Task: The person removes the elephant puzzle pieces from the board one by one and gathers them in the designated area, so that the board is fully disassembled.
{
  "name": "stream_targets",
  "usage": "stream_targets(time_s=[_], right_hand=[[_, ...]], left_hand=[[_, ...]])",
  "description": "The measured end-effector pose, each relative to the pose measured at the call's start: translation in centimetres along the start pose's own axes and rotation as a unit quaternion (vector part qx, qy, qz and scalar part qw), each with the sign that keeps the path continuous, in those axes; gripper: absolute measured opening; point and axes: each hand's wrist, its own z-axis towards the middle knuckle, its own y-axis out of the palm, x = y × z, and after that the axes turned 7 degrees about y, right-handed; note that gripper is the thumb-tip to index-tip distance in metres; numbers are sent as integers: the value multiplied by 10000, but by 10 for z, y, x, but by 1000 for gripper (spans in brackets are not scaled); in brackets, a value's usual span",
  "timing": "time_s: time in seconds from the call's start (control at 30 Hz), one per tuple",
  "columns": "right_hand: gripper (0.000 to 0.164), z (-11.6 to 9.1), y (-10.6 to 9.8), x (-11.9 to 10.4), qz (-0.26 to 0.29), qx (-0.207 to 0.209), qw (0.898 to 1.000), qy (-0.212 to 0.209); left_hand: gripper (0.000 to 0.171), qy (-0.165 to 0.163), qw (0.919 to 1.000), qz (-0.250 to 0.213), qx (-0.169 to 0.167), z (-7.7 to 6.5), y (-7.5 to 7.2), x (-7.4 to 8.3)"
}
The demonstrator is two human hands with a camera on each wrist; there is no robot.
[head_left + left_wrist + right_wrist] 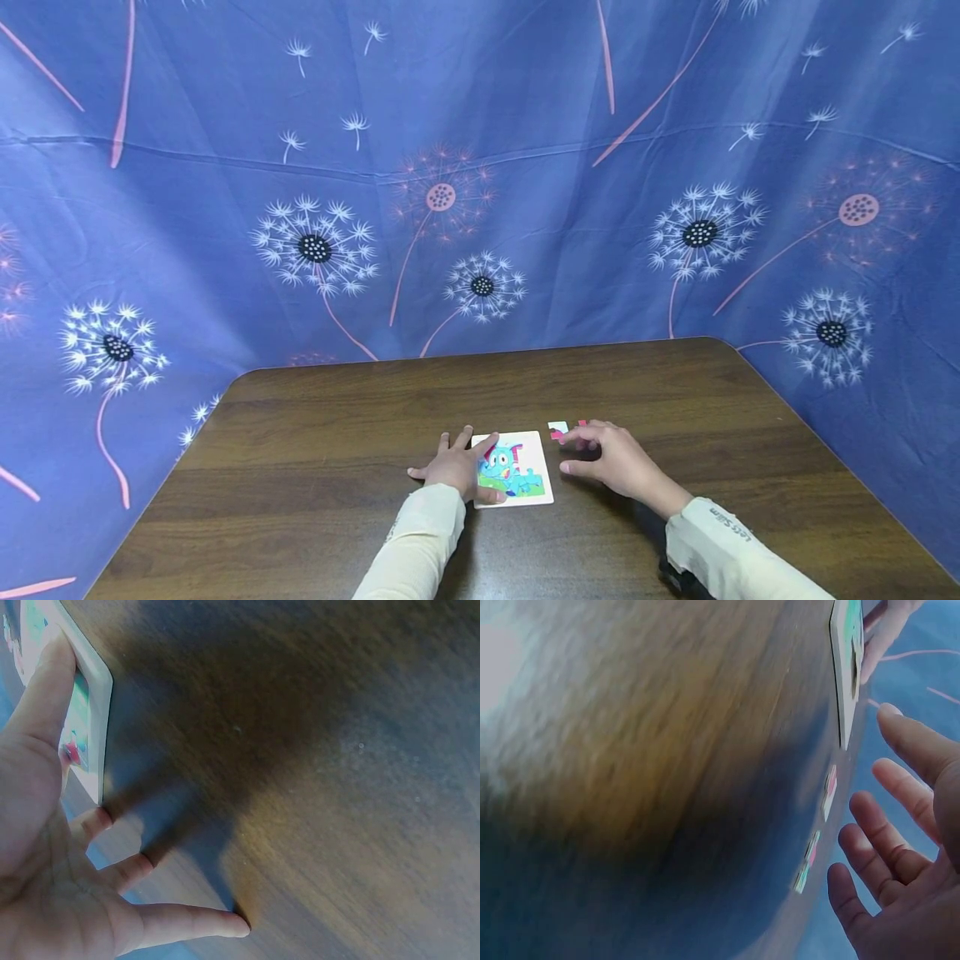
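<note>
A square jigsaw puzzle board lies on the table, with a blue cartoon animal on green ground in its white frame. My left hand rests over its left side, fingers spread; in the left wrist view the thumb lies across the picture while other fingertips touch the wood. To the right of the board, my right hand hovers with loosely bent fingers and nothing between them. Just beyond its fingertips lies a white and pink puzzle piece. Another puzzle piece lies beside it, partly hidden by the fingers in the head view.
The brown wooden table carries the board and pieces. A blue cloth printed with dandelions hangs behind the table and along its sides. A dark object shows under the right sleeve.
</note>
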Motion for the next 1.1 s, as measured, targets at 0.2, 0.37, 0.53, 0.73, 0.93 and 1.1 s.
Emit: stream_targets(time_s=[0.2, 0.37, 0.53, 0.73, 0.93, 1.1], right_hand=[[32, 0, 6, -6, 44, -64, 9998, -207], [32, 0, 11, -10, 100, -166, 9994, -297], [32, 0, 16, -14, 113, -305, 9989, -326], [32, -1, 20, -20, 210, -504, 9979, -355], [30, -2, 26, -23, 108, -434, 9980, -455], [31, -2, 30, -26, -225, -400, 9985, -299]], left_hand=[[92, -38, 10000, 16, -67, -1, -1, 1], [92, -66, 9999, -29, -110, -2, -3, 1], [92, -85, 9999, -36, -111, -1, -3, 2], [92, -95, 9999, -2, -108, 0, -2, 1], [92, -79, 9999, -39, -98, -1, -2, 1], [91, -64, 9999, -70, -94, -2, -4, 2]])
